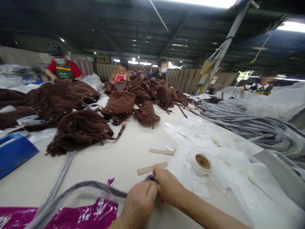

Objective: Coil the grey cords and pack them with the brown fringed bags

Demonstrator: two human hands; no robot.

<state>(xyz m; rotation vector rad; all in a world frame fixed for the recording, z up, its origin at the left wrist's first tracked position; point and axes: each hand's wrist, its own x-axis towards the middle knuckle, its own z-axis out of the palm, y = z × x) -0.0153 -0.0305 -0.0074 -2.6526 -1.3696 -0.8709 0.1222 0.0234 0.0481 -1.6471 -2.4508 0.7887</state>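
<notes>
My left hand [139, 202] is closed around the end of a long dark grey strap [95, 185] in a clear plastic sleeve, which curves in from the lower left. A small dark rounded loop [151, 178] shows just above my fingers; whether it is the strap's own end or a fitting, I cannot tell. My right hand [168, 184] meets the left one, thumb and fingers pinched at this loop. Beyond them lies a flat beige strip [152, 168], with a second strip [162, 152] farther back. A round white tub [201, 163] with a brown inside sits to the right.
Brown fringed suede bags [78, 130] are heaped across the left and back. Purple plastic [81, 216] lies front left, near a blue bin [16, 152]. White plastic sheets [221, 159] and bundled sleeved straps [250, 124] cover the right. Several people work behind the table.
</notes>
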